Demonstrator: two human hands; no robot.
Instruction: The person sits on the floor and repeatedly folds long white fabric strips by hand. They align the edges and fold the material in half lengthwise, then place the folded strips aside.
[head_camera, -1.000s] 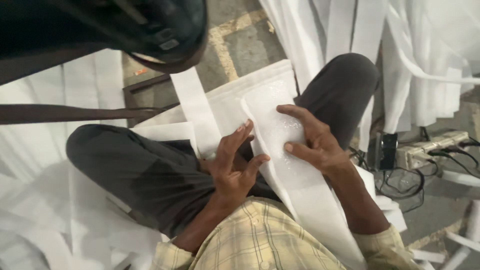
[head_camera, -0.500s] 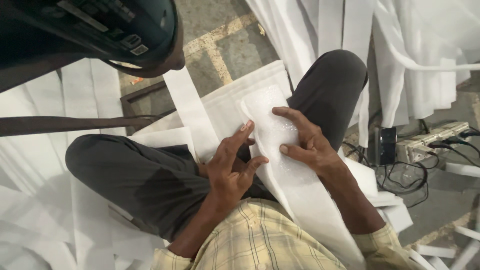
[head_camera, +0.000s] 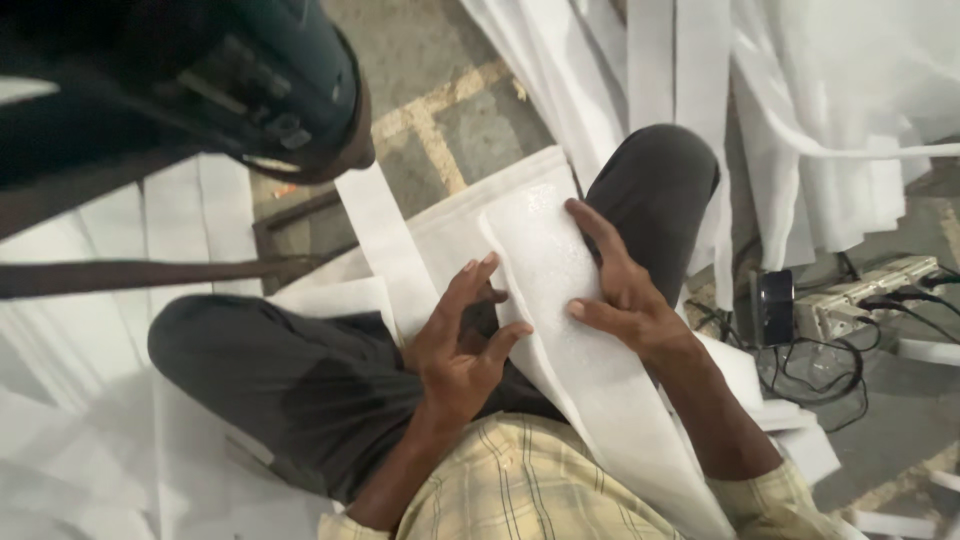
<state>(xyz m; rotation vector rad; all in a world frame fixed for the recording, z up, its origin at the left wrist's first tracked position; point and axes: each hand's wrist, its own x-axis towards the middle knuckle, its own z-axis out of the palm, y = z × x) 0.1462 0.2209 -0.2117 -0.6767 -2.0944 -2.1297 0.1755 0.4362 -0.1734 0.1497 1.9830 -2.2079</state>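
A long white fabric strip (head_camera: 560, 330) runs from my lap up over a wider white fabric panel (head_camera: 465, 225) lying between my knees. My right hand (head_camera: 620, 290) lies flat on the strip, fingers spread and pressing it down beside my right knee. My left hand (head_camera: 460, 345) pinches the strip's left edge between thumb and fingers, just above my left thigh. I sit on the ground in dark trousers and a yellow checked shirt.
A dark rounded machine part (head_camera: 260, 80) hangs over the upper left. White fabric strips (head_camera: 660, 60) are piled at the top right and along the left floor. A power strip with black cables (head_camera: 860, 295) lies at the right. Bare concrete floor (head_camera: 440, 60) shows ahead.
Both hands have stayed on the strip, with the fingers shifting slightly along it. The view has drifted a little, so the dark machine part sits further left.
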